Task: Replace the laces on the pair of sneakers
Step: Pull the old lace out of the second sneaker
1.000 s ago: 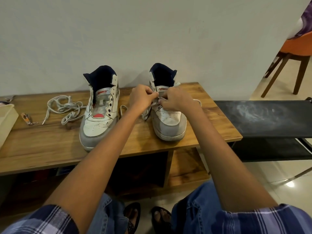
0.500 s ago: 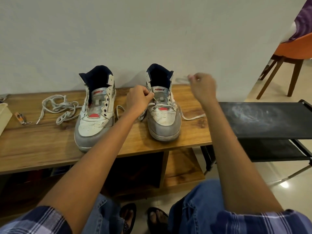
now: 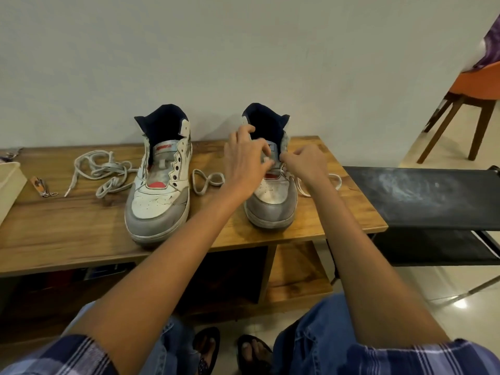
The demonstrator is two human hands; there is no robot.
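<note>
at the far left edge of the wooden bench (image 3: pixel 67 226) sits a pale tray (image 3: pixel 8 185) with a small clipper (image 3: pixel 40 184) just beside it, then a loose tangle of grey lace (image 3: pixel 100 171) touching the side of the unlaced left sneaker (image 3: pixel 159 190), which stands upright with its toe toward the person. further right the left hand (image 3: pixel 243 163) hangs over the tongue of the right sneaker (image 3: pixel 273 201), fingers spread and curved, its thumb and forefinger seeming to pinch the white lace (image 3: pixel 208 180) that loops out on both sides of that shoe. the right hand (image 3: pixel 303 161) is at the shoe's right eyelets with fingertips bunched on the same lace, and beyond it stand a black rack (image 3: pixel 422 198) and an orange chair (image 3: pixel 473 98).
</note>
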